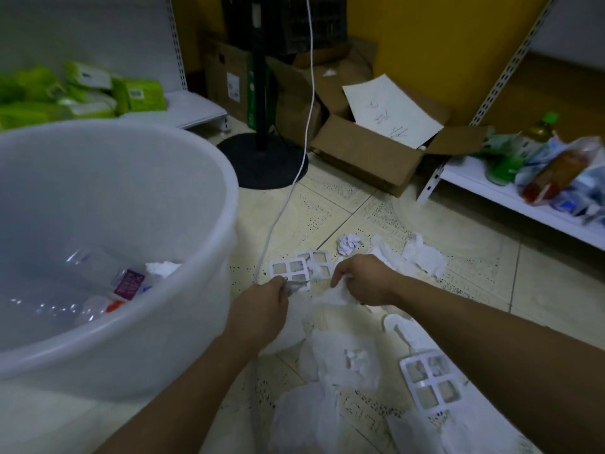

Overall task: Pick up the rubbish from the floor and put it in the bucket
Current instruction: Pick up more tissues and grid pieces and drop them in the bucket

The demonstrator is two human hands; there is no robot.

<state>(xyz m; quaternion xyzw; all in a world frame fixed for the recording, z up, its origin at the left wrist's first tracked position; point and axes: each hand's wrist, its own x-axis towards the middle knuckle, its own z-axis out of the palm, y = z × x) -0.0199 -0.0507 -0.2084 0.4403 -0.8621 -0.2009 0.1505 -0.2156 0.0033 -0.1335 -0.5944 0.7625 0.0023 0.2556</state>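
Observation:
A big translucent white bucket (209, 178) fills the left side, with clear plastic bottles and wrappers lying in its bottom. My left hand (262, 306) is pinched on the corner of a white plastic grid frame (289, 268) lying on the tiles. My right hand (363, 280) is closed on a crumpled white tissue (334, 294) just beside it. More rubbish lies around: a paper ball (348, 242), loose tissues (422, 253), a white plastic bag (340, 362) and a second grid frame (429, 381).
A white cable (284, 198) runs down across the floor past a fan's black round base (265, 162). Open cardboard boxes (366, 152) stand behind. A low white shelf (510, 194) with bottles and packets is at right; green packets (82, 93) sit on the left shelf.

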